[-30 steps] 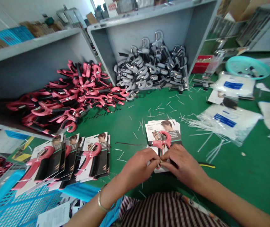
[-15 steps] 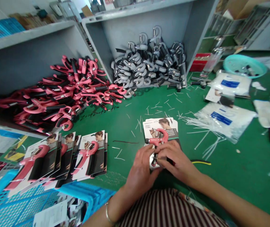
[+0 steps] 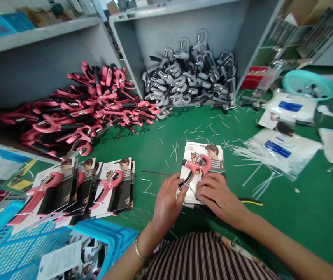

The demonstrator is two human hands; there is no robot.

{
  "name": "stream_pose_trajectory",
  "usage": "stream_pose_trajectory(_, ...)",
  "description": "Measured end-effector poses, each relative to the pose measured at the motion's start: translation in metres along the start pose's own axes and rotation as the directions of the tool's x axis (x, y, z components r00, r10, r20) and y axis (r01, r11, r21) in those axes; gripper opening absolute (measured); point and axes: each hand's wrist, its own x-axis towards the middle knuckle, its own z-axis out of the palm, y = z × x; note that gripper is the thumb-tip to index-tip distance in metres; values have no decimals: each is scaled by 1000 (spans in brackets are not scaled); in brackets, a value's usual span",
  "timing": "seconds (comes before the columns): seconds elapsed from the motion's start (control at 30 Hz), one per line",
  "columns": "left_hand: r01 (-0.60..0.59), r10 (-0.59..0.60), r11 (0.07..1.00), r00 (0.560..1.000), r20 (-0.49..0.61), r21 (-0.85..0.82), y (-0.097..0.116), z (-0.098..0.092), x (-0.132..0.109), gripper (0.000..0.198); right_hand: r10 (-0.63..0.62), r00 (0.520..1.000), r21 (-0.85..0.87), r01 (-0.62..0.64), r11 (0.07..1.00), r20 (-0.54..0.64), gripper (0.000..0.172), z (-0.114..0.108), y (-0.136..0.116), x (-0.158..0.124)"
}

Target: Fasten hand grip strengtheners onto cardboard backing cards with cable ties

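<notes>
A pink hand grip strengthener (image 3: 196, 167) with black handle pads and a metal spring lies on top of a small stack of printed backing cards (image 3: 190, 148) on the green table. My left hand (image 3: 169, 200) pinches the end of its left handle between thumb and fingers. Curled over the right handle is my right hand (image 3: 217, 196), which hides most of that handle and presses near the card's lower part. What lies under the right fingertips is hidden.
Carded grip strengtheners (image 3: 112, 186) lean in rows at the left, by a blue crate (image 3: 120, 243). Bins behind hold pink grips (image 3: 99, 101) and grey grips (image 3: 186, 77). Loose white cable ties (image 3: 251, 153), their plastic bag (image 3: 283, 155) and a yellow-black strip (image 3: 252, 202) lie right.
The strengthener's handles have spread apart and it sits tilted on the card. My left hand has moved from over the handles' lower ends to the left handle; the right has shifted slightly right.
</notes>
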Motion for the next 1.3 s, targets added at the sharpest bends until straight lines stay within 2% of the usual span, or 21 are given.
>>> stream_pose_trajectory(0.07, 90, -78, 992, 989, 127, -92, 2, -9, 4, 25, 53, 999, -30, -53, 998, 2, 15, -7, 4, -14)
stream_pose_trajectory(0.13, 196, -166, 972, 962, 215, -129, 3, -18, 7, 39, 167, 983, -95, -174, 980, -71, 17, -12, 15, -42)
stream_pose_trajectory(0.17, 239, -207, 963, 953, 223, -125, 3, -20, 8, 49, 235, 964, -146, -253, 957, -125, 22, -12, 23, -60)
stream_pose_trajectory(0.2, 267, -239, 956, 947, 213, -117, 4, -21, 10, 60, 293, 942, -209, -323, 923, -163, 33, -12, 32, -80)
stream_pose_trajectory(0.27, 269, -246, 958, 951, 189, -105, 5, -16, 14, 72, 380, 913, -343, -408, 846, -148, 61, -9, 45, -118)
stream_pose_trajectory(0.33, 226, -205, 969, 960, 192, -96, 7, -8, 20, 68, 438, 893, -465, -432, 773, -103, 83, -3, 52, -146)
stream_pose_trajectory(0.37, 209, -189, 973, 963, 193, -92, 7, -4, 24, 64, 452, 888, -507, -427, 748, -82, 88, 0, 53, -154)
stream_pose_trajectory(0.43, 213, -191, 972, 962, 196, -96, 8, 2, 30, 60, 454, 890, -550, -398, 734, -38, 84, 2, 50, -157)
stream_pose_trajectory(0.5, 256, -228, 959, 952, 205, -125, 7, 3, 34, 62, 449, 893, -539, -370, 756, 18, 70, -2, 46, -148)
stream_pose_trajectory(0.6, 339, -274, 915, 920, 280, -217, 4, -5, 35, 67, 494, 864, -396, -421, 816, 99, 43, -16, 43, -136)
stream_pose_trajectory(0.67, 410, -296, 860, 886, 357, -305, -1, -11, 35, 68, 596, 780, -182, -568, 803, 190, 33, -27, 44, -140)
stream_pose_trajectory(0.7, 434, -300, 837, 874, 382, -335, -3, -13, 35, 66, 658, 717, -63, -664, 745, 231, 34, -32, 45, -145)
stream_pose_trajectory(0.77, 428, -296, 842, 875, 382, -328, -4, -14, 36, 53, 782, 567, 153, -824, 546, 259, 41, -43, 45, -159)
stream_pose_trajectory(0.8, 398, -287, 870, 889, 357, -290, -3, -13, 36, 45, 827, 501, 250, -860, 444, 255, 47, -48, 42, -165)
stream_pose_trajectory(0.83, 355, -272, 903, 908, 320, -240, 0, -12, 37, 38, 852, 456, 344, -867, 360, 258, 53, -52, 37, -168)
stream_pose_trajectory(0.87, 307, -251, 933, 929, 272, -189, 5, -11, 38, 31, 854, 436, 434, -853, 291, 284, 56, -56, 30, -167)
stream_pose_trajectory(0.93, 212, -194, 970, 969, 155, -116, 18, -11, 40, 24, 786, 474, 582, -792, 184, 397, 50, -62, 12, -155)
stream_pose_trajectory(1.0, 181, -174, 977, 982, 70, -111, 33, -15, 42, 24, 673, 553, 670, -734, 115, 490, 43, -65, -5, -133)
stream_pose_trajectory(1.1, 259, -242, 938, 965, 100, -233, 45, -24, 41, 30, 521, 645, 694, -708, 133, 558, 40, -67, -16, -97)
stream_pose_trajectory(1.17, 313, -275, 895, 948, 161, -316, 43, -28, 39, 32, 434, 668, 670, -721, 177, 604, 43, -67, -12, -79)
stream_pose_trajectory(1.3, 346, -284, 853, 936, 209, -392, 30, -28, 34, 34, 310, 654, 632, -753, 182, 690, 43, -69, 2, -55)
